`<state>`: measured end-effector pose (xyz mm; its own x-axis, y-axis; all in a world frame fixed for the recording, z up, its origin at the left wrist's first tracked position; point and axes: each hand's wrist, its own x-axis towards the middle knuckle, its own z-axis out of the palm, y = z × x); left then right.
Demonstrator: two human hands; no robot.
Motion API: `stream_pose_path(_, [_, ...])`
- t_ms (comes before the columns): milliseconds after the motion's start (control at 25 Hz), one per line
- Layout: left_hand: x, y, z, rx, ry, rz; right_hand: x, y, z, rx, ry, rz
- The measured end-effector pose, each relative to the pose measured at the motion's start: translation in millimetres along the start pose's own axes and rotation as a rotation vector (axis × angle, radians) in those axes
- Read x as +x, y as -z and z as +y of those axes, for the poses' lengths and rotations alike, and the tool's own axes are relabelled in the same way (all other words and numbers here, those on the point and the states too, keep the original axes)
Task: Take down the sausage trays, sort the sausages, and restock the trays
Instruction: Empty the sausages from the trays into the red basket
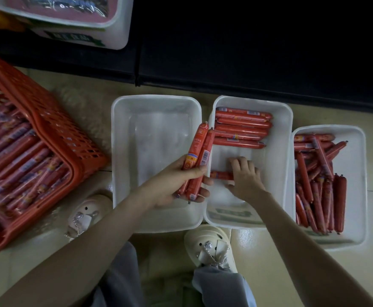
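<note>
The left arm reaches forward from the lower left, and the left hand [172, 187] is wrapped around a bundle of sausages [197, 156], thumb across the top. The sticks point up and away over the seam between the left white tray [154, 140] and the middle tray [288, 138]. The right arm comes in from the lower right, wrist bent, and the right hand [246, 178] lies palm down inside the middle tray. Its fingers and thumb close on a single sausage [221, 175] lying crosswise on the tray floor. A neat row of sausages [242, 126] fills that tray's far end. The right tray [358, 173] holds a loose heap of sausages [318, 185], and an orange basket [55, 129] at the left holds more.
</note>
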<state>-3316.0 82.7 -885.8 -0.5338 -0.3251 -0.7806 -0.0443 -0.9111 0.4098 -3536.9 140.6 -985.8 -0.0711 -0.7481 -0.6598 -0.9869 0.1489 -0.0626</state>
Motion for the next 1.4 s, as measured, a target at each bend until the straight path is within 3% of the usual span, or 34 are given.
stream_pose_path(120, [2, 6, -6, 0.015, -0.007, 0.019, 2, -9, 2, 0.001, 0.079, -0.031])
stream_pose_path(240, [6, 7, -12, 0.057, -0.058, 0.062, 4, -4, 2, 0.129, 0.105, 0.251])
stream_pose_path(360, [11, 7, -13, 0.057, -0.104, 0.101, 19, 8, 0, 0.048, 0.104, 0.454])
stream_pose_path(560, [11, 9, -14, -0.040, -0.106, 0.171, 38, 16, -14, -0.172, -0.012, 0.357])
stream_pose_path(640, [9, 11, -13, -0.088, -0.077, 0.186, 34, 14, -17, -0.173, -0.041, 0.239])
stream_pose_path(720, [5, 14, -10, -0.130, -0.044, 0.179, 18, 19, -21, 0.129, -0.177, 0.103])
stream_pose_path(840, [-8, 14, 2, -0.125, -0.033, 0.125, -23, 44, -33, 1.105, -0.430, 0.126])
stream_pose_path(920, [-24, 9, 18, -0.081, -0.054, 0.067, -56, 78, -46, 1.731, -0.365, 0.088])
stream_pose_path(1000, [-47, 3, 35, -0.022, -0.086, 0.005, -84, 117, -64, 2.067, -0.207, -0.041])
stream_pose_path(1120, [-94, -5, 56, 0.081, -0.159, -0.048, -114, 163, -105, 2.072, -0.012, -0.193])
stream_pose_path(1400, [-216, 33, 72, 0.143, -0.322, -0.011, -154, 218, -230, 1.869, 0.149, -0.336])
